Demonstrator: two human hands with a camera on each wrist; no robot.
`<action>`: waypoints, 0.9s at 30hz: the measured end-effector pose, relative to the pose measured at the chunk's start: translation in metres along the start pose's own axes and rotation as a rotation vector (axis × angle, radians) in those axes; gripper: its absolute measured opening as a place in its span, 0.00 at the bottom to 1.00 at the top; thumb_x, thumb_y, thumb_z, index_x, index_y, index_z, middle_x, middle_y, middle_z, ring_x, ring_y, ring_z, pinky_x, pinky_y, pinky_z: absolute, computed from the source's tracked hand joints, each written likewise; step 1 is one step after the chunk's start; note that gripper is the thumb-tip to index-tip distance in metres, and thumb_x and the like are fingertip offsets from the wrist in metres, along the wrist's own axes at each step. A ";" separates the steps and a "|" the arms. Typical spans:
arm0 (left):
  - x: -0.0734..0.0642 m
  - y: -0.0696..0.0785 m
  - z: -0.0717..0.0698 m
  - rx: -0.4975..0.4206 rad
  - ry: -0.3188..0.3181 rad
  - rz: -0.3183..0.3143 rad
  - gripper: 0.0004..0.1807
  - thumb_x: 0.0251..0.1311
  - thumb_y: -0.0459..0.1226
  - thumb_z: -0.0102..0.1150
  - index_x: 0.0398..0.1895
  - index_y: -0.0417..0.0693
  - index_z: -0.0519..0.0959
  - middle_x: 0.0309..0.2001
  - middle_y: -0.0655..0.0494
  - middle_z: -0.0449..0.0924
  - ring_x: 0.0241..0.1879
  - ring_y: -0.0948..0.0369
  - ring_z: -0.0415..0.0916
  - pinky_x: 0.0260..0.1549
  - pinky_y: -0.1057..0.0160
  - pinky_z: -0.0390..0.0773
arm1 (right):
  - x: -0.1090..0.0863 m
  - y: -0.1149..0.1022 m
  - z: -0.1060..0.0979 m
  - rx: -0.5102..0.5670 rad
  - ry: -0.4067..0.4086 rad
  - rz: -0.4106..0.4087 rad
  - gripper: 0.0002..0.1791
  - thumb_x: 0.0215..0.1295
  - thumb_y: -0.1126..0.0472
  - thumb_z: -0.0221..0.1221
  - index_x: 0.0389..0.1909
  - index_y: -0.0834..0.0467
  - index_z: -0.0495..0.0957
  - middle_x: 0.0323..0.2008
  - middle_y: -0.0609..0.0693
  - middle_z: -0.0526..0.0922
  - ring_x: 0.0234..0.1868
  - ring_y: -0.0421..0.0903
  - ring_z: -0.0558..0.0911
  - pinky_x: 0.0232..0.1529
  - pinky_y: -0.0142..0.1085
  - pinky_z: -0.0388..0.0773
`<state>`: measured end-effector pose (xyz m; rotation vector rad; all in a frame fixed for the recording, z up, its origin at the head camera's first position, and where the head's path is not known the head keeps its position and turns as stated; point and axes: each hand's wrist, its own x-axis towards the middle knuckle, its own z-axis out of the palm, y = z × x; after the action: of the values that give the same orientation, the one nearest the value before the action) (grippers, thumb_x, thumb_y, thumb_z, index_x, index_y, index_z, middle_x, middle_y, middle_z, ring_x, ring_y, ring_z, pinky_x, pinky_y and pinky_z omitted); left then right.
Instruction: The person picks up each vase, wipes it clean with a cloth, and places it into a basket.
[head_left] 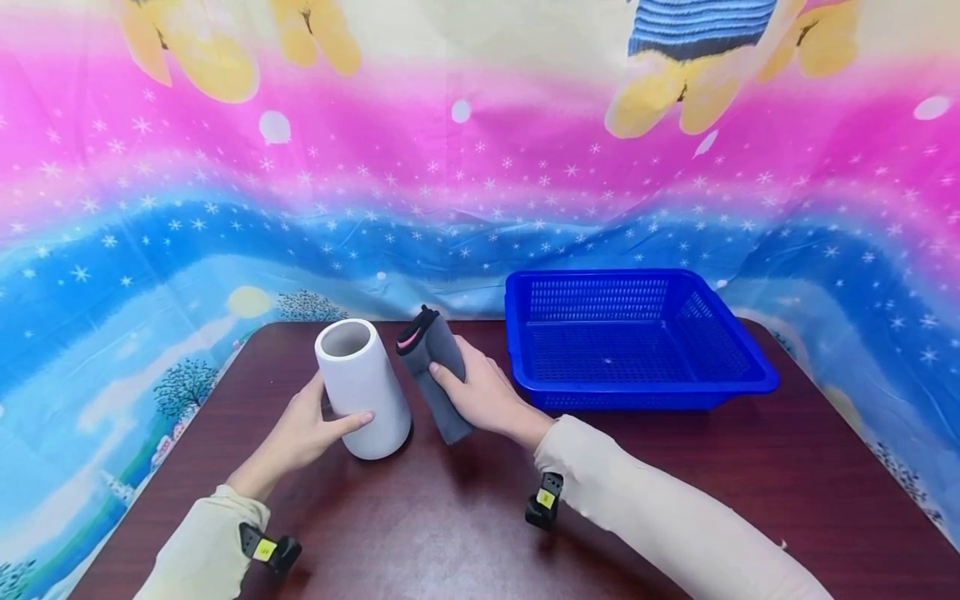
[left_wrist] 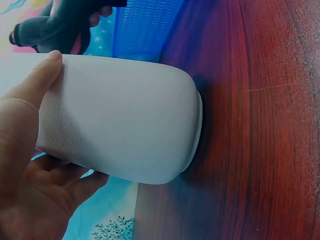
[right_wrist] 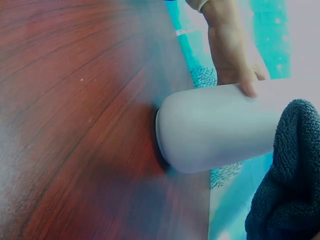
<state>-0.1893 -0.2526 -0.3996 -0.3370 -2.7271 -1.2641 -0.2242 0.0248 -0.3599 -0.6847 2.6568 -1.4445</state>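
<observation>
A white vase (head_left: 363, 400), tall and round with an open mouth, stands on the brown table left of the middle. My left hand (head_left: 303, 425) grips it from the left, thumb across the front; in the left wrist view the other fingers (left_wrist: 87, 187) reach round its far side. Just right of the vase, my right hand (head_left: 487, 387) holds a folded grey cloth (head_left: 442, 387) above the table, thumb over its near face. Black and pink edges show at the cloth's upper end. In the right wrist view the cloth (right_wrist: 287, 180) has a towel-like pile, and the right fingers are mostly hidden.
A blue plastic basket (head_left: 637, 387) with perforated walls sits at the back right of the table (head_left: 465, 533). Behind the table hangs a printed curtain (head_left: 450, 167) in pink and blue. Each wrist wears a black strapped device (head_left: 543, 500).
</observation>
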 end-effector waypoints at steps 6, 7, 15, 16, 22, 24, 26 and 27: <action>0.000 0.000 0.000 0.013 0.011 -0.002 0.45 0.58 0.47 0.72 0.73 0.45 0.59 0.62 0.39 0.76 0.59 0.44 0.78 0.55 0.42 0.81 | 0.004 -0.010 0.004 0.049 0.042 -0.044 0.22 0.75 0.49 0.53 0.66 0.49 0.70 0.51 0.49 0.84 0.44 0.44 0.85 0.46 0.41 0.83; 0.000 0.000 0.000 0.012 0.012 -0.002 0.44 0.58 0.47 0.72 0.73 0.44 0.59 0.62 0.39 0.76 0.59 0.44 0.78 0.55 0.42 0.81 | 0.004 -0.011 0.004 0.060 0.044 -0.052 0.22 0.75 0.50 0.53 0.66 0.50 0.70 0.51 0.50 0.84 0.46 0.45 0.85 0.47 0.41 0.83; 0.000 0.001 0.001 0.002 0.001 0.011 0.44 0.59 0.46 0.72 0.74 0.44 0.59 0.63 0.39 0.76 0.59 0.44 0.79 0.54 0.43 0.82 | 0.009 -0.022 0.012 0.122 0.027 -0.099 0.22 0.75 0.51 0.54 0.67 0.50 0.70 0.56 0.51 0.84 0.51 0.46 0.85 0.52 0.42 0.83; -0.001 0.001 0.001 0.002 0.001 0.012 0.45 0.59 0.46 0.72 0.74 0.44 0.59 0.63 0.39 0.76 0.59 0.44 0.79 0.54 0.43 0.82 | 0.010 -0.023 0.013 0.124 0.024 -0.104 0.22 0.75 0.51 0.54 0.67 0.49 0.70 0.56 0.51 0.84 0.51 0.46 0.85 0.52 0.42 0.83; 0.000 -0.001 0.000 0.004 -0.003 0.023 0.44 0.60 0.45 0.71 0.74 0.44 0.58 0.62 0.39 0.77 0.58 0.43 0.79 0.53 0.44 0.83 | 0.013 -0.027 0.017 0.122 0.008 -0.112 0.21 0.74 0.50 0.55 0.65 0.48 0.73 0.53 0.50 0.85 0.49 0.44 0.85 0.50 0.39 0.83; 0.000 -0.001 0.001 0.005 -0.005 0.024 0.44 0.60 0.45 0.71 0.74 0.44 0.58 0.61 0.39 0.77 0.57 0.43 0.79 0.52 0.44 0.83 | 0.014 -0.027 0.018 0.118 0.007 -0.113 0.20 0.74 0.50 0.55 0.63 0.49 0.74 0.51 0.50 0.86 0.47 0.44 0.86 0.48 0.38 0.83; 0.000 -0.001 0.001 0.005 -0.005 0.026 0.44 0.60 0.45 0.71 0.74 0.44 0.58 0.61 0.38 0.77 0.57 0.44 0.80 0.52 0.44 0.83 | 0.015 -0.027 0.020 0.110 0.005 -0.113 0.19 0.73 0.50 0.56 0.62 0.50 0.76 0.50 0.51 0.86 0.46 0.44 0.86 0.47 0.37 0.83; 0.000 -0.001 0.001 0.004 -0.006 0.027 0.44 0.60 0.45 0.71 0.74 0.44 0.58 0.61 0.39 0.77 0.57 0.44 0.80 0.52 0.44 0.83 | 0.015 -0.027 0.021 0.106 0.002 -0.113 0.19 0.73 0.51 0.56 0.61 0.50 0.76 0.50 0.51 0.86 0.46 0.44 0.86 0.46 0.37 0.83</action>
<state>-0.1894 -0.2528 -0.4010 -0.3758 -2.7205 -1.2521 -0.2232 -0.0104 -0.3470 -0.8352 2.5588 -1.6010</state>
